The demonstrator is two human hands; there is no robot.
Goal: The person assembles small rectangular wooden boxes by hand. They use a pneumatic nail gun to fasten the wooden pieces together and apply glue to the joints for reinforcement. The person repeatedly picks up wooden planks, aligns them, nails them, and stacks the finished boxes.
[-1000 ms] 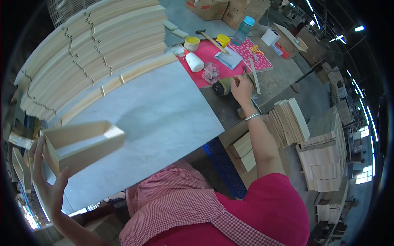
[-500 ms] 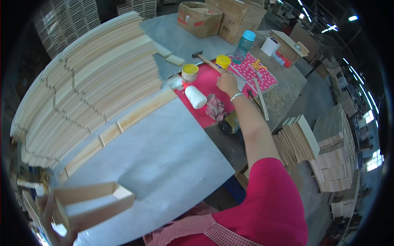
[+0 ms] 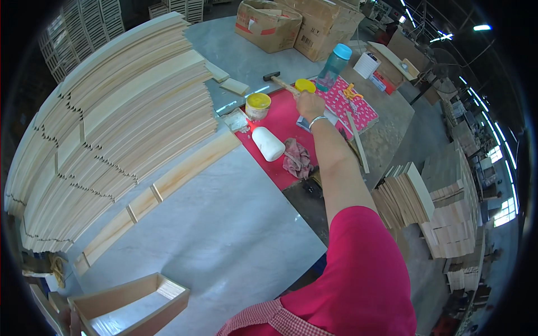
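Gaining us the hammer (image 3: 283,84), our right hand (image 3: 310,105) now grasps its handle (image 3: 289,88); whether our left hand (image 3: 74,323) grasps the box (image 3: 163,307) we cannot tell.

Box (image 3: 168,313): pale wood, matt, smooth. Hammer (image 3: 284,85): wooden handle, dark metal head. Stacked strips (image 3: 112,112): bare wood, matt. Desk (image 3: 235,224): smooth, faint gloss. White bottle (image 3: 268,144): smooth plastic. Rag (image 3: 297,158): crumpled cloth. Cartons (image 3: 269,27): matt cardboard.
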